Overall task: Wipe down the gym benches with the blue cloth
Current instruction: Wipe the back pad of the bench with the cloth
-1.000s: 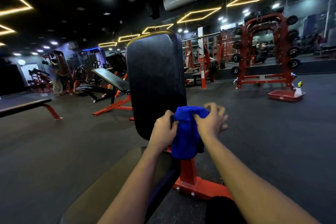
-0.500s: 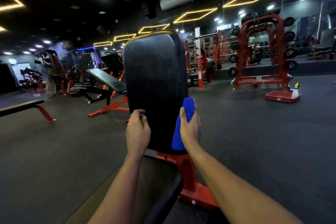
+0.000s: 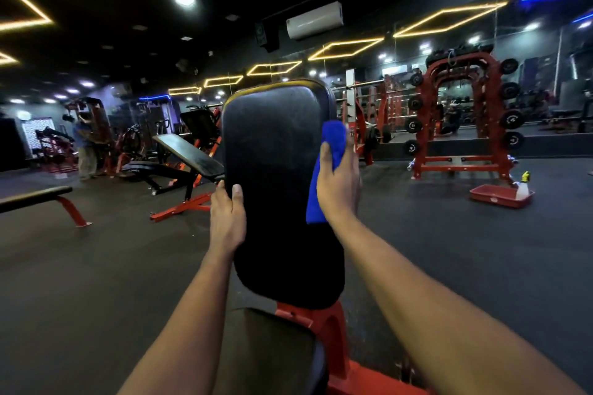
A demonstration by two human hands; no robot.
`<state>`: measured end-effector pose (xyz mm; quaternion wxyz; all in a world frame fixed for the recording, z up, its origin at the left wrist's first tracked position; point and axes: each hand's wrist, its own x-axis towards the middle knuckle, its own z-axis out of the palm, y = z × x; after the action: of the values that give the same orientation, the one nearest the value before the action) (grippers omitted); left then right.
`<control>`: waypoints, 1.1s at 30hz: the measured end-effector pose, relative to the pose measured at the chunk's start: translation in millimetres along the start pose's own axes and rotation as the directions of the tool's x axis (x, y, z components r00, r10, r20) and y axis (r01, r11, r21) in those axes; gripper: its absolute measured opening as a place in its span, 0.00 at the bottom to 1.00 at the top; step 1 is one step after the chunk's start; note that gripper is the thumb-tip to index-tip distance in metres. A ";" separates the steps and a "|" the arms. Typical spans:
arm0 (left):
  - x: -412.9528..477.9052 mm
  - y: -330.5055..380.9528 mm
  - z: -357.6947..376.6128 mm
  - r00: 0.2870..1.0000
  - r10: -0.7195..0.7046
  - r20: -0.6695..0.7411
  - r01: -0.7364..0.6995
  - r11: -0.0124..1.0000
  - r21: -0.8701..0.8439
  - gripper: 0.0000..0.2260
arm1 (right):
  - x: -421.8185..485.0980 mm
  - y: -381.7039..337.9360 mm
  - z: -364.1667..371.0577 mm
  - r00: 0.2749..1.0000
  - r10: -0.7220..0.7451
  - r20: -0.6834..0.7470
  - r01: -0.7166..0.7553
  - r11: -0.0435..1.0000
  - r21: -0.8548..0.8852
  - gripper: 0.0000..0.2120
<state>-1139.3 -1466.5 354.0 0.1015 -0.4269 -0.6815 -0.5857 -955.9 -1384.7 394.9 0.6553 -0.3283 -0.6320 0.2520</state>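
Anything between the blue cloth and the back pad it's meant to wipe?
Nothing visible. The right hand holds the cloth directly against the pad at its right edge. The left hand grips the pad's left edge with its thumb on the front face, so it would likely block a wipe across that strip.

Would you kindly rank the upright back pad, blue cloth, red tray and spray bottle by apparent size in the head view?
1. upright back pad
2. blue cloth, partly covered by the right hand
3. red tray, close to the cloth in apparent size; it lies much farther off
4. spray bottle
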 end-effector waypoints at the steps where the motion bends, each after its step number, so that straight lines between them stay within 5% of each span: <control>1: 8.4 6.0 -2.6 1.000 0.005 -0.007 -0.005 1.000 -0.024 0.26 | 7.4 -7.9 2.0 0.998 -0.064 -0.006 0.063 0.997 -0.045 0.28; 7: 43.0 18.9 -4.4 0.999 -0.029 0.036 0.031 0.997 -0.073 0.31 | -80.1 46.6 -0.6 0.972 -0.233 0.020 0.226 0.915 -0.335 0.32; 11: 45.3 21.8 -0.1 0.995 -0.077 0.056 0.080 0.995 -0.054 0.31 | -32.7 9.4 4.8 0.969 -0.246 -0.009 0.226 0.904 -0.363 0.36; 17: 58.4 28.7 -2.9 0.996 -0.082 0.041 0.086 0.991 -0.102 0.44 | 19.0 -27.4 5.6 0.968 -0.240 0.074 0.249 0.877 -0.410 0.35; 21: 72.4 39.3 -8.3 0.999 -0.022 0.046 0.029 0.989 -0.147 0.48 | 55.7 -53.1 7.6 0.971 -0.236 -0.024 0.218 0.926 -0.308 0.32; 28: 97.3 60.6 -16.6 0.995 0.074 0.061 -0.057 0.970 -0.237 0.40 | 140.2 -108.5 10.7 0.872 -0.350 0.341 0.482 0.735 -0.477 0.26; 33: 99.6 56.4 -13.7 0.999 0.051 0.013 -0.046 0.968 -0.249 0.29 | 96.1 -58.7 8.9 0.893 -0.441 0.083 0.445 0.845 -0.298 0.28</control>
<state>-1166.0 -1435.4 461.7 0.0552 -0.4585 -0.5931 -0.6595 -962.6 -1350.7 502.4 0.6327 -0.2705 -0.7256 -0.0062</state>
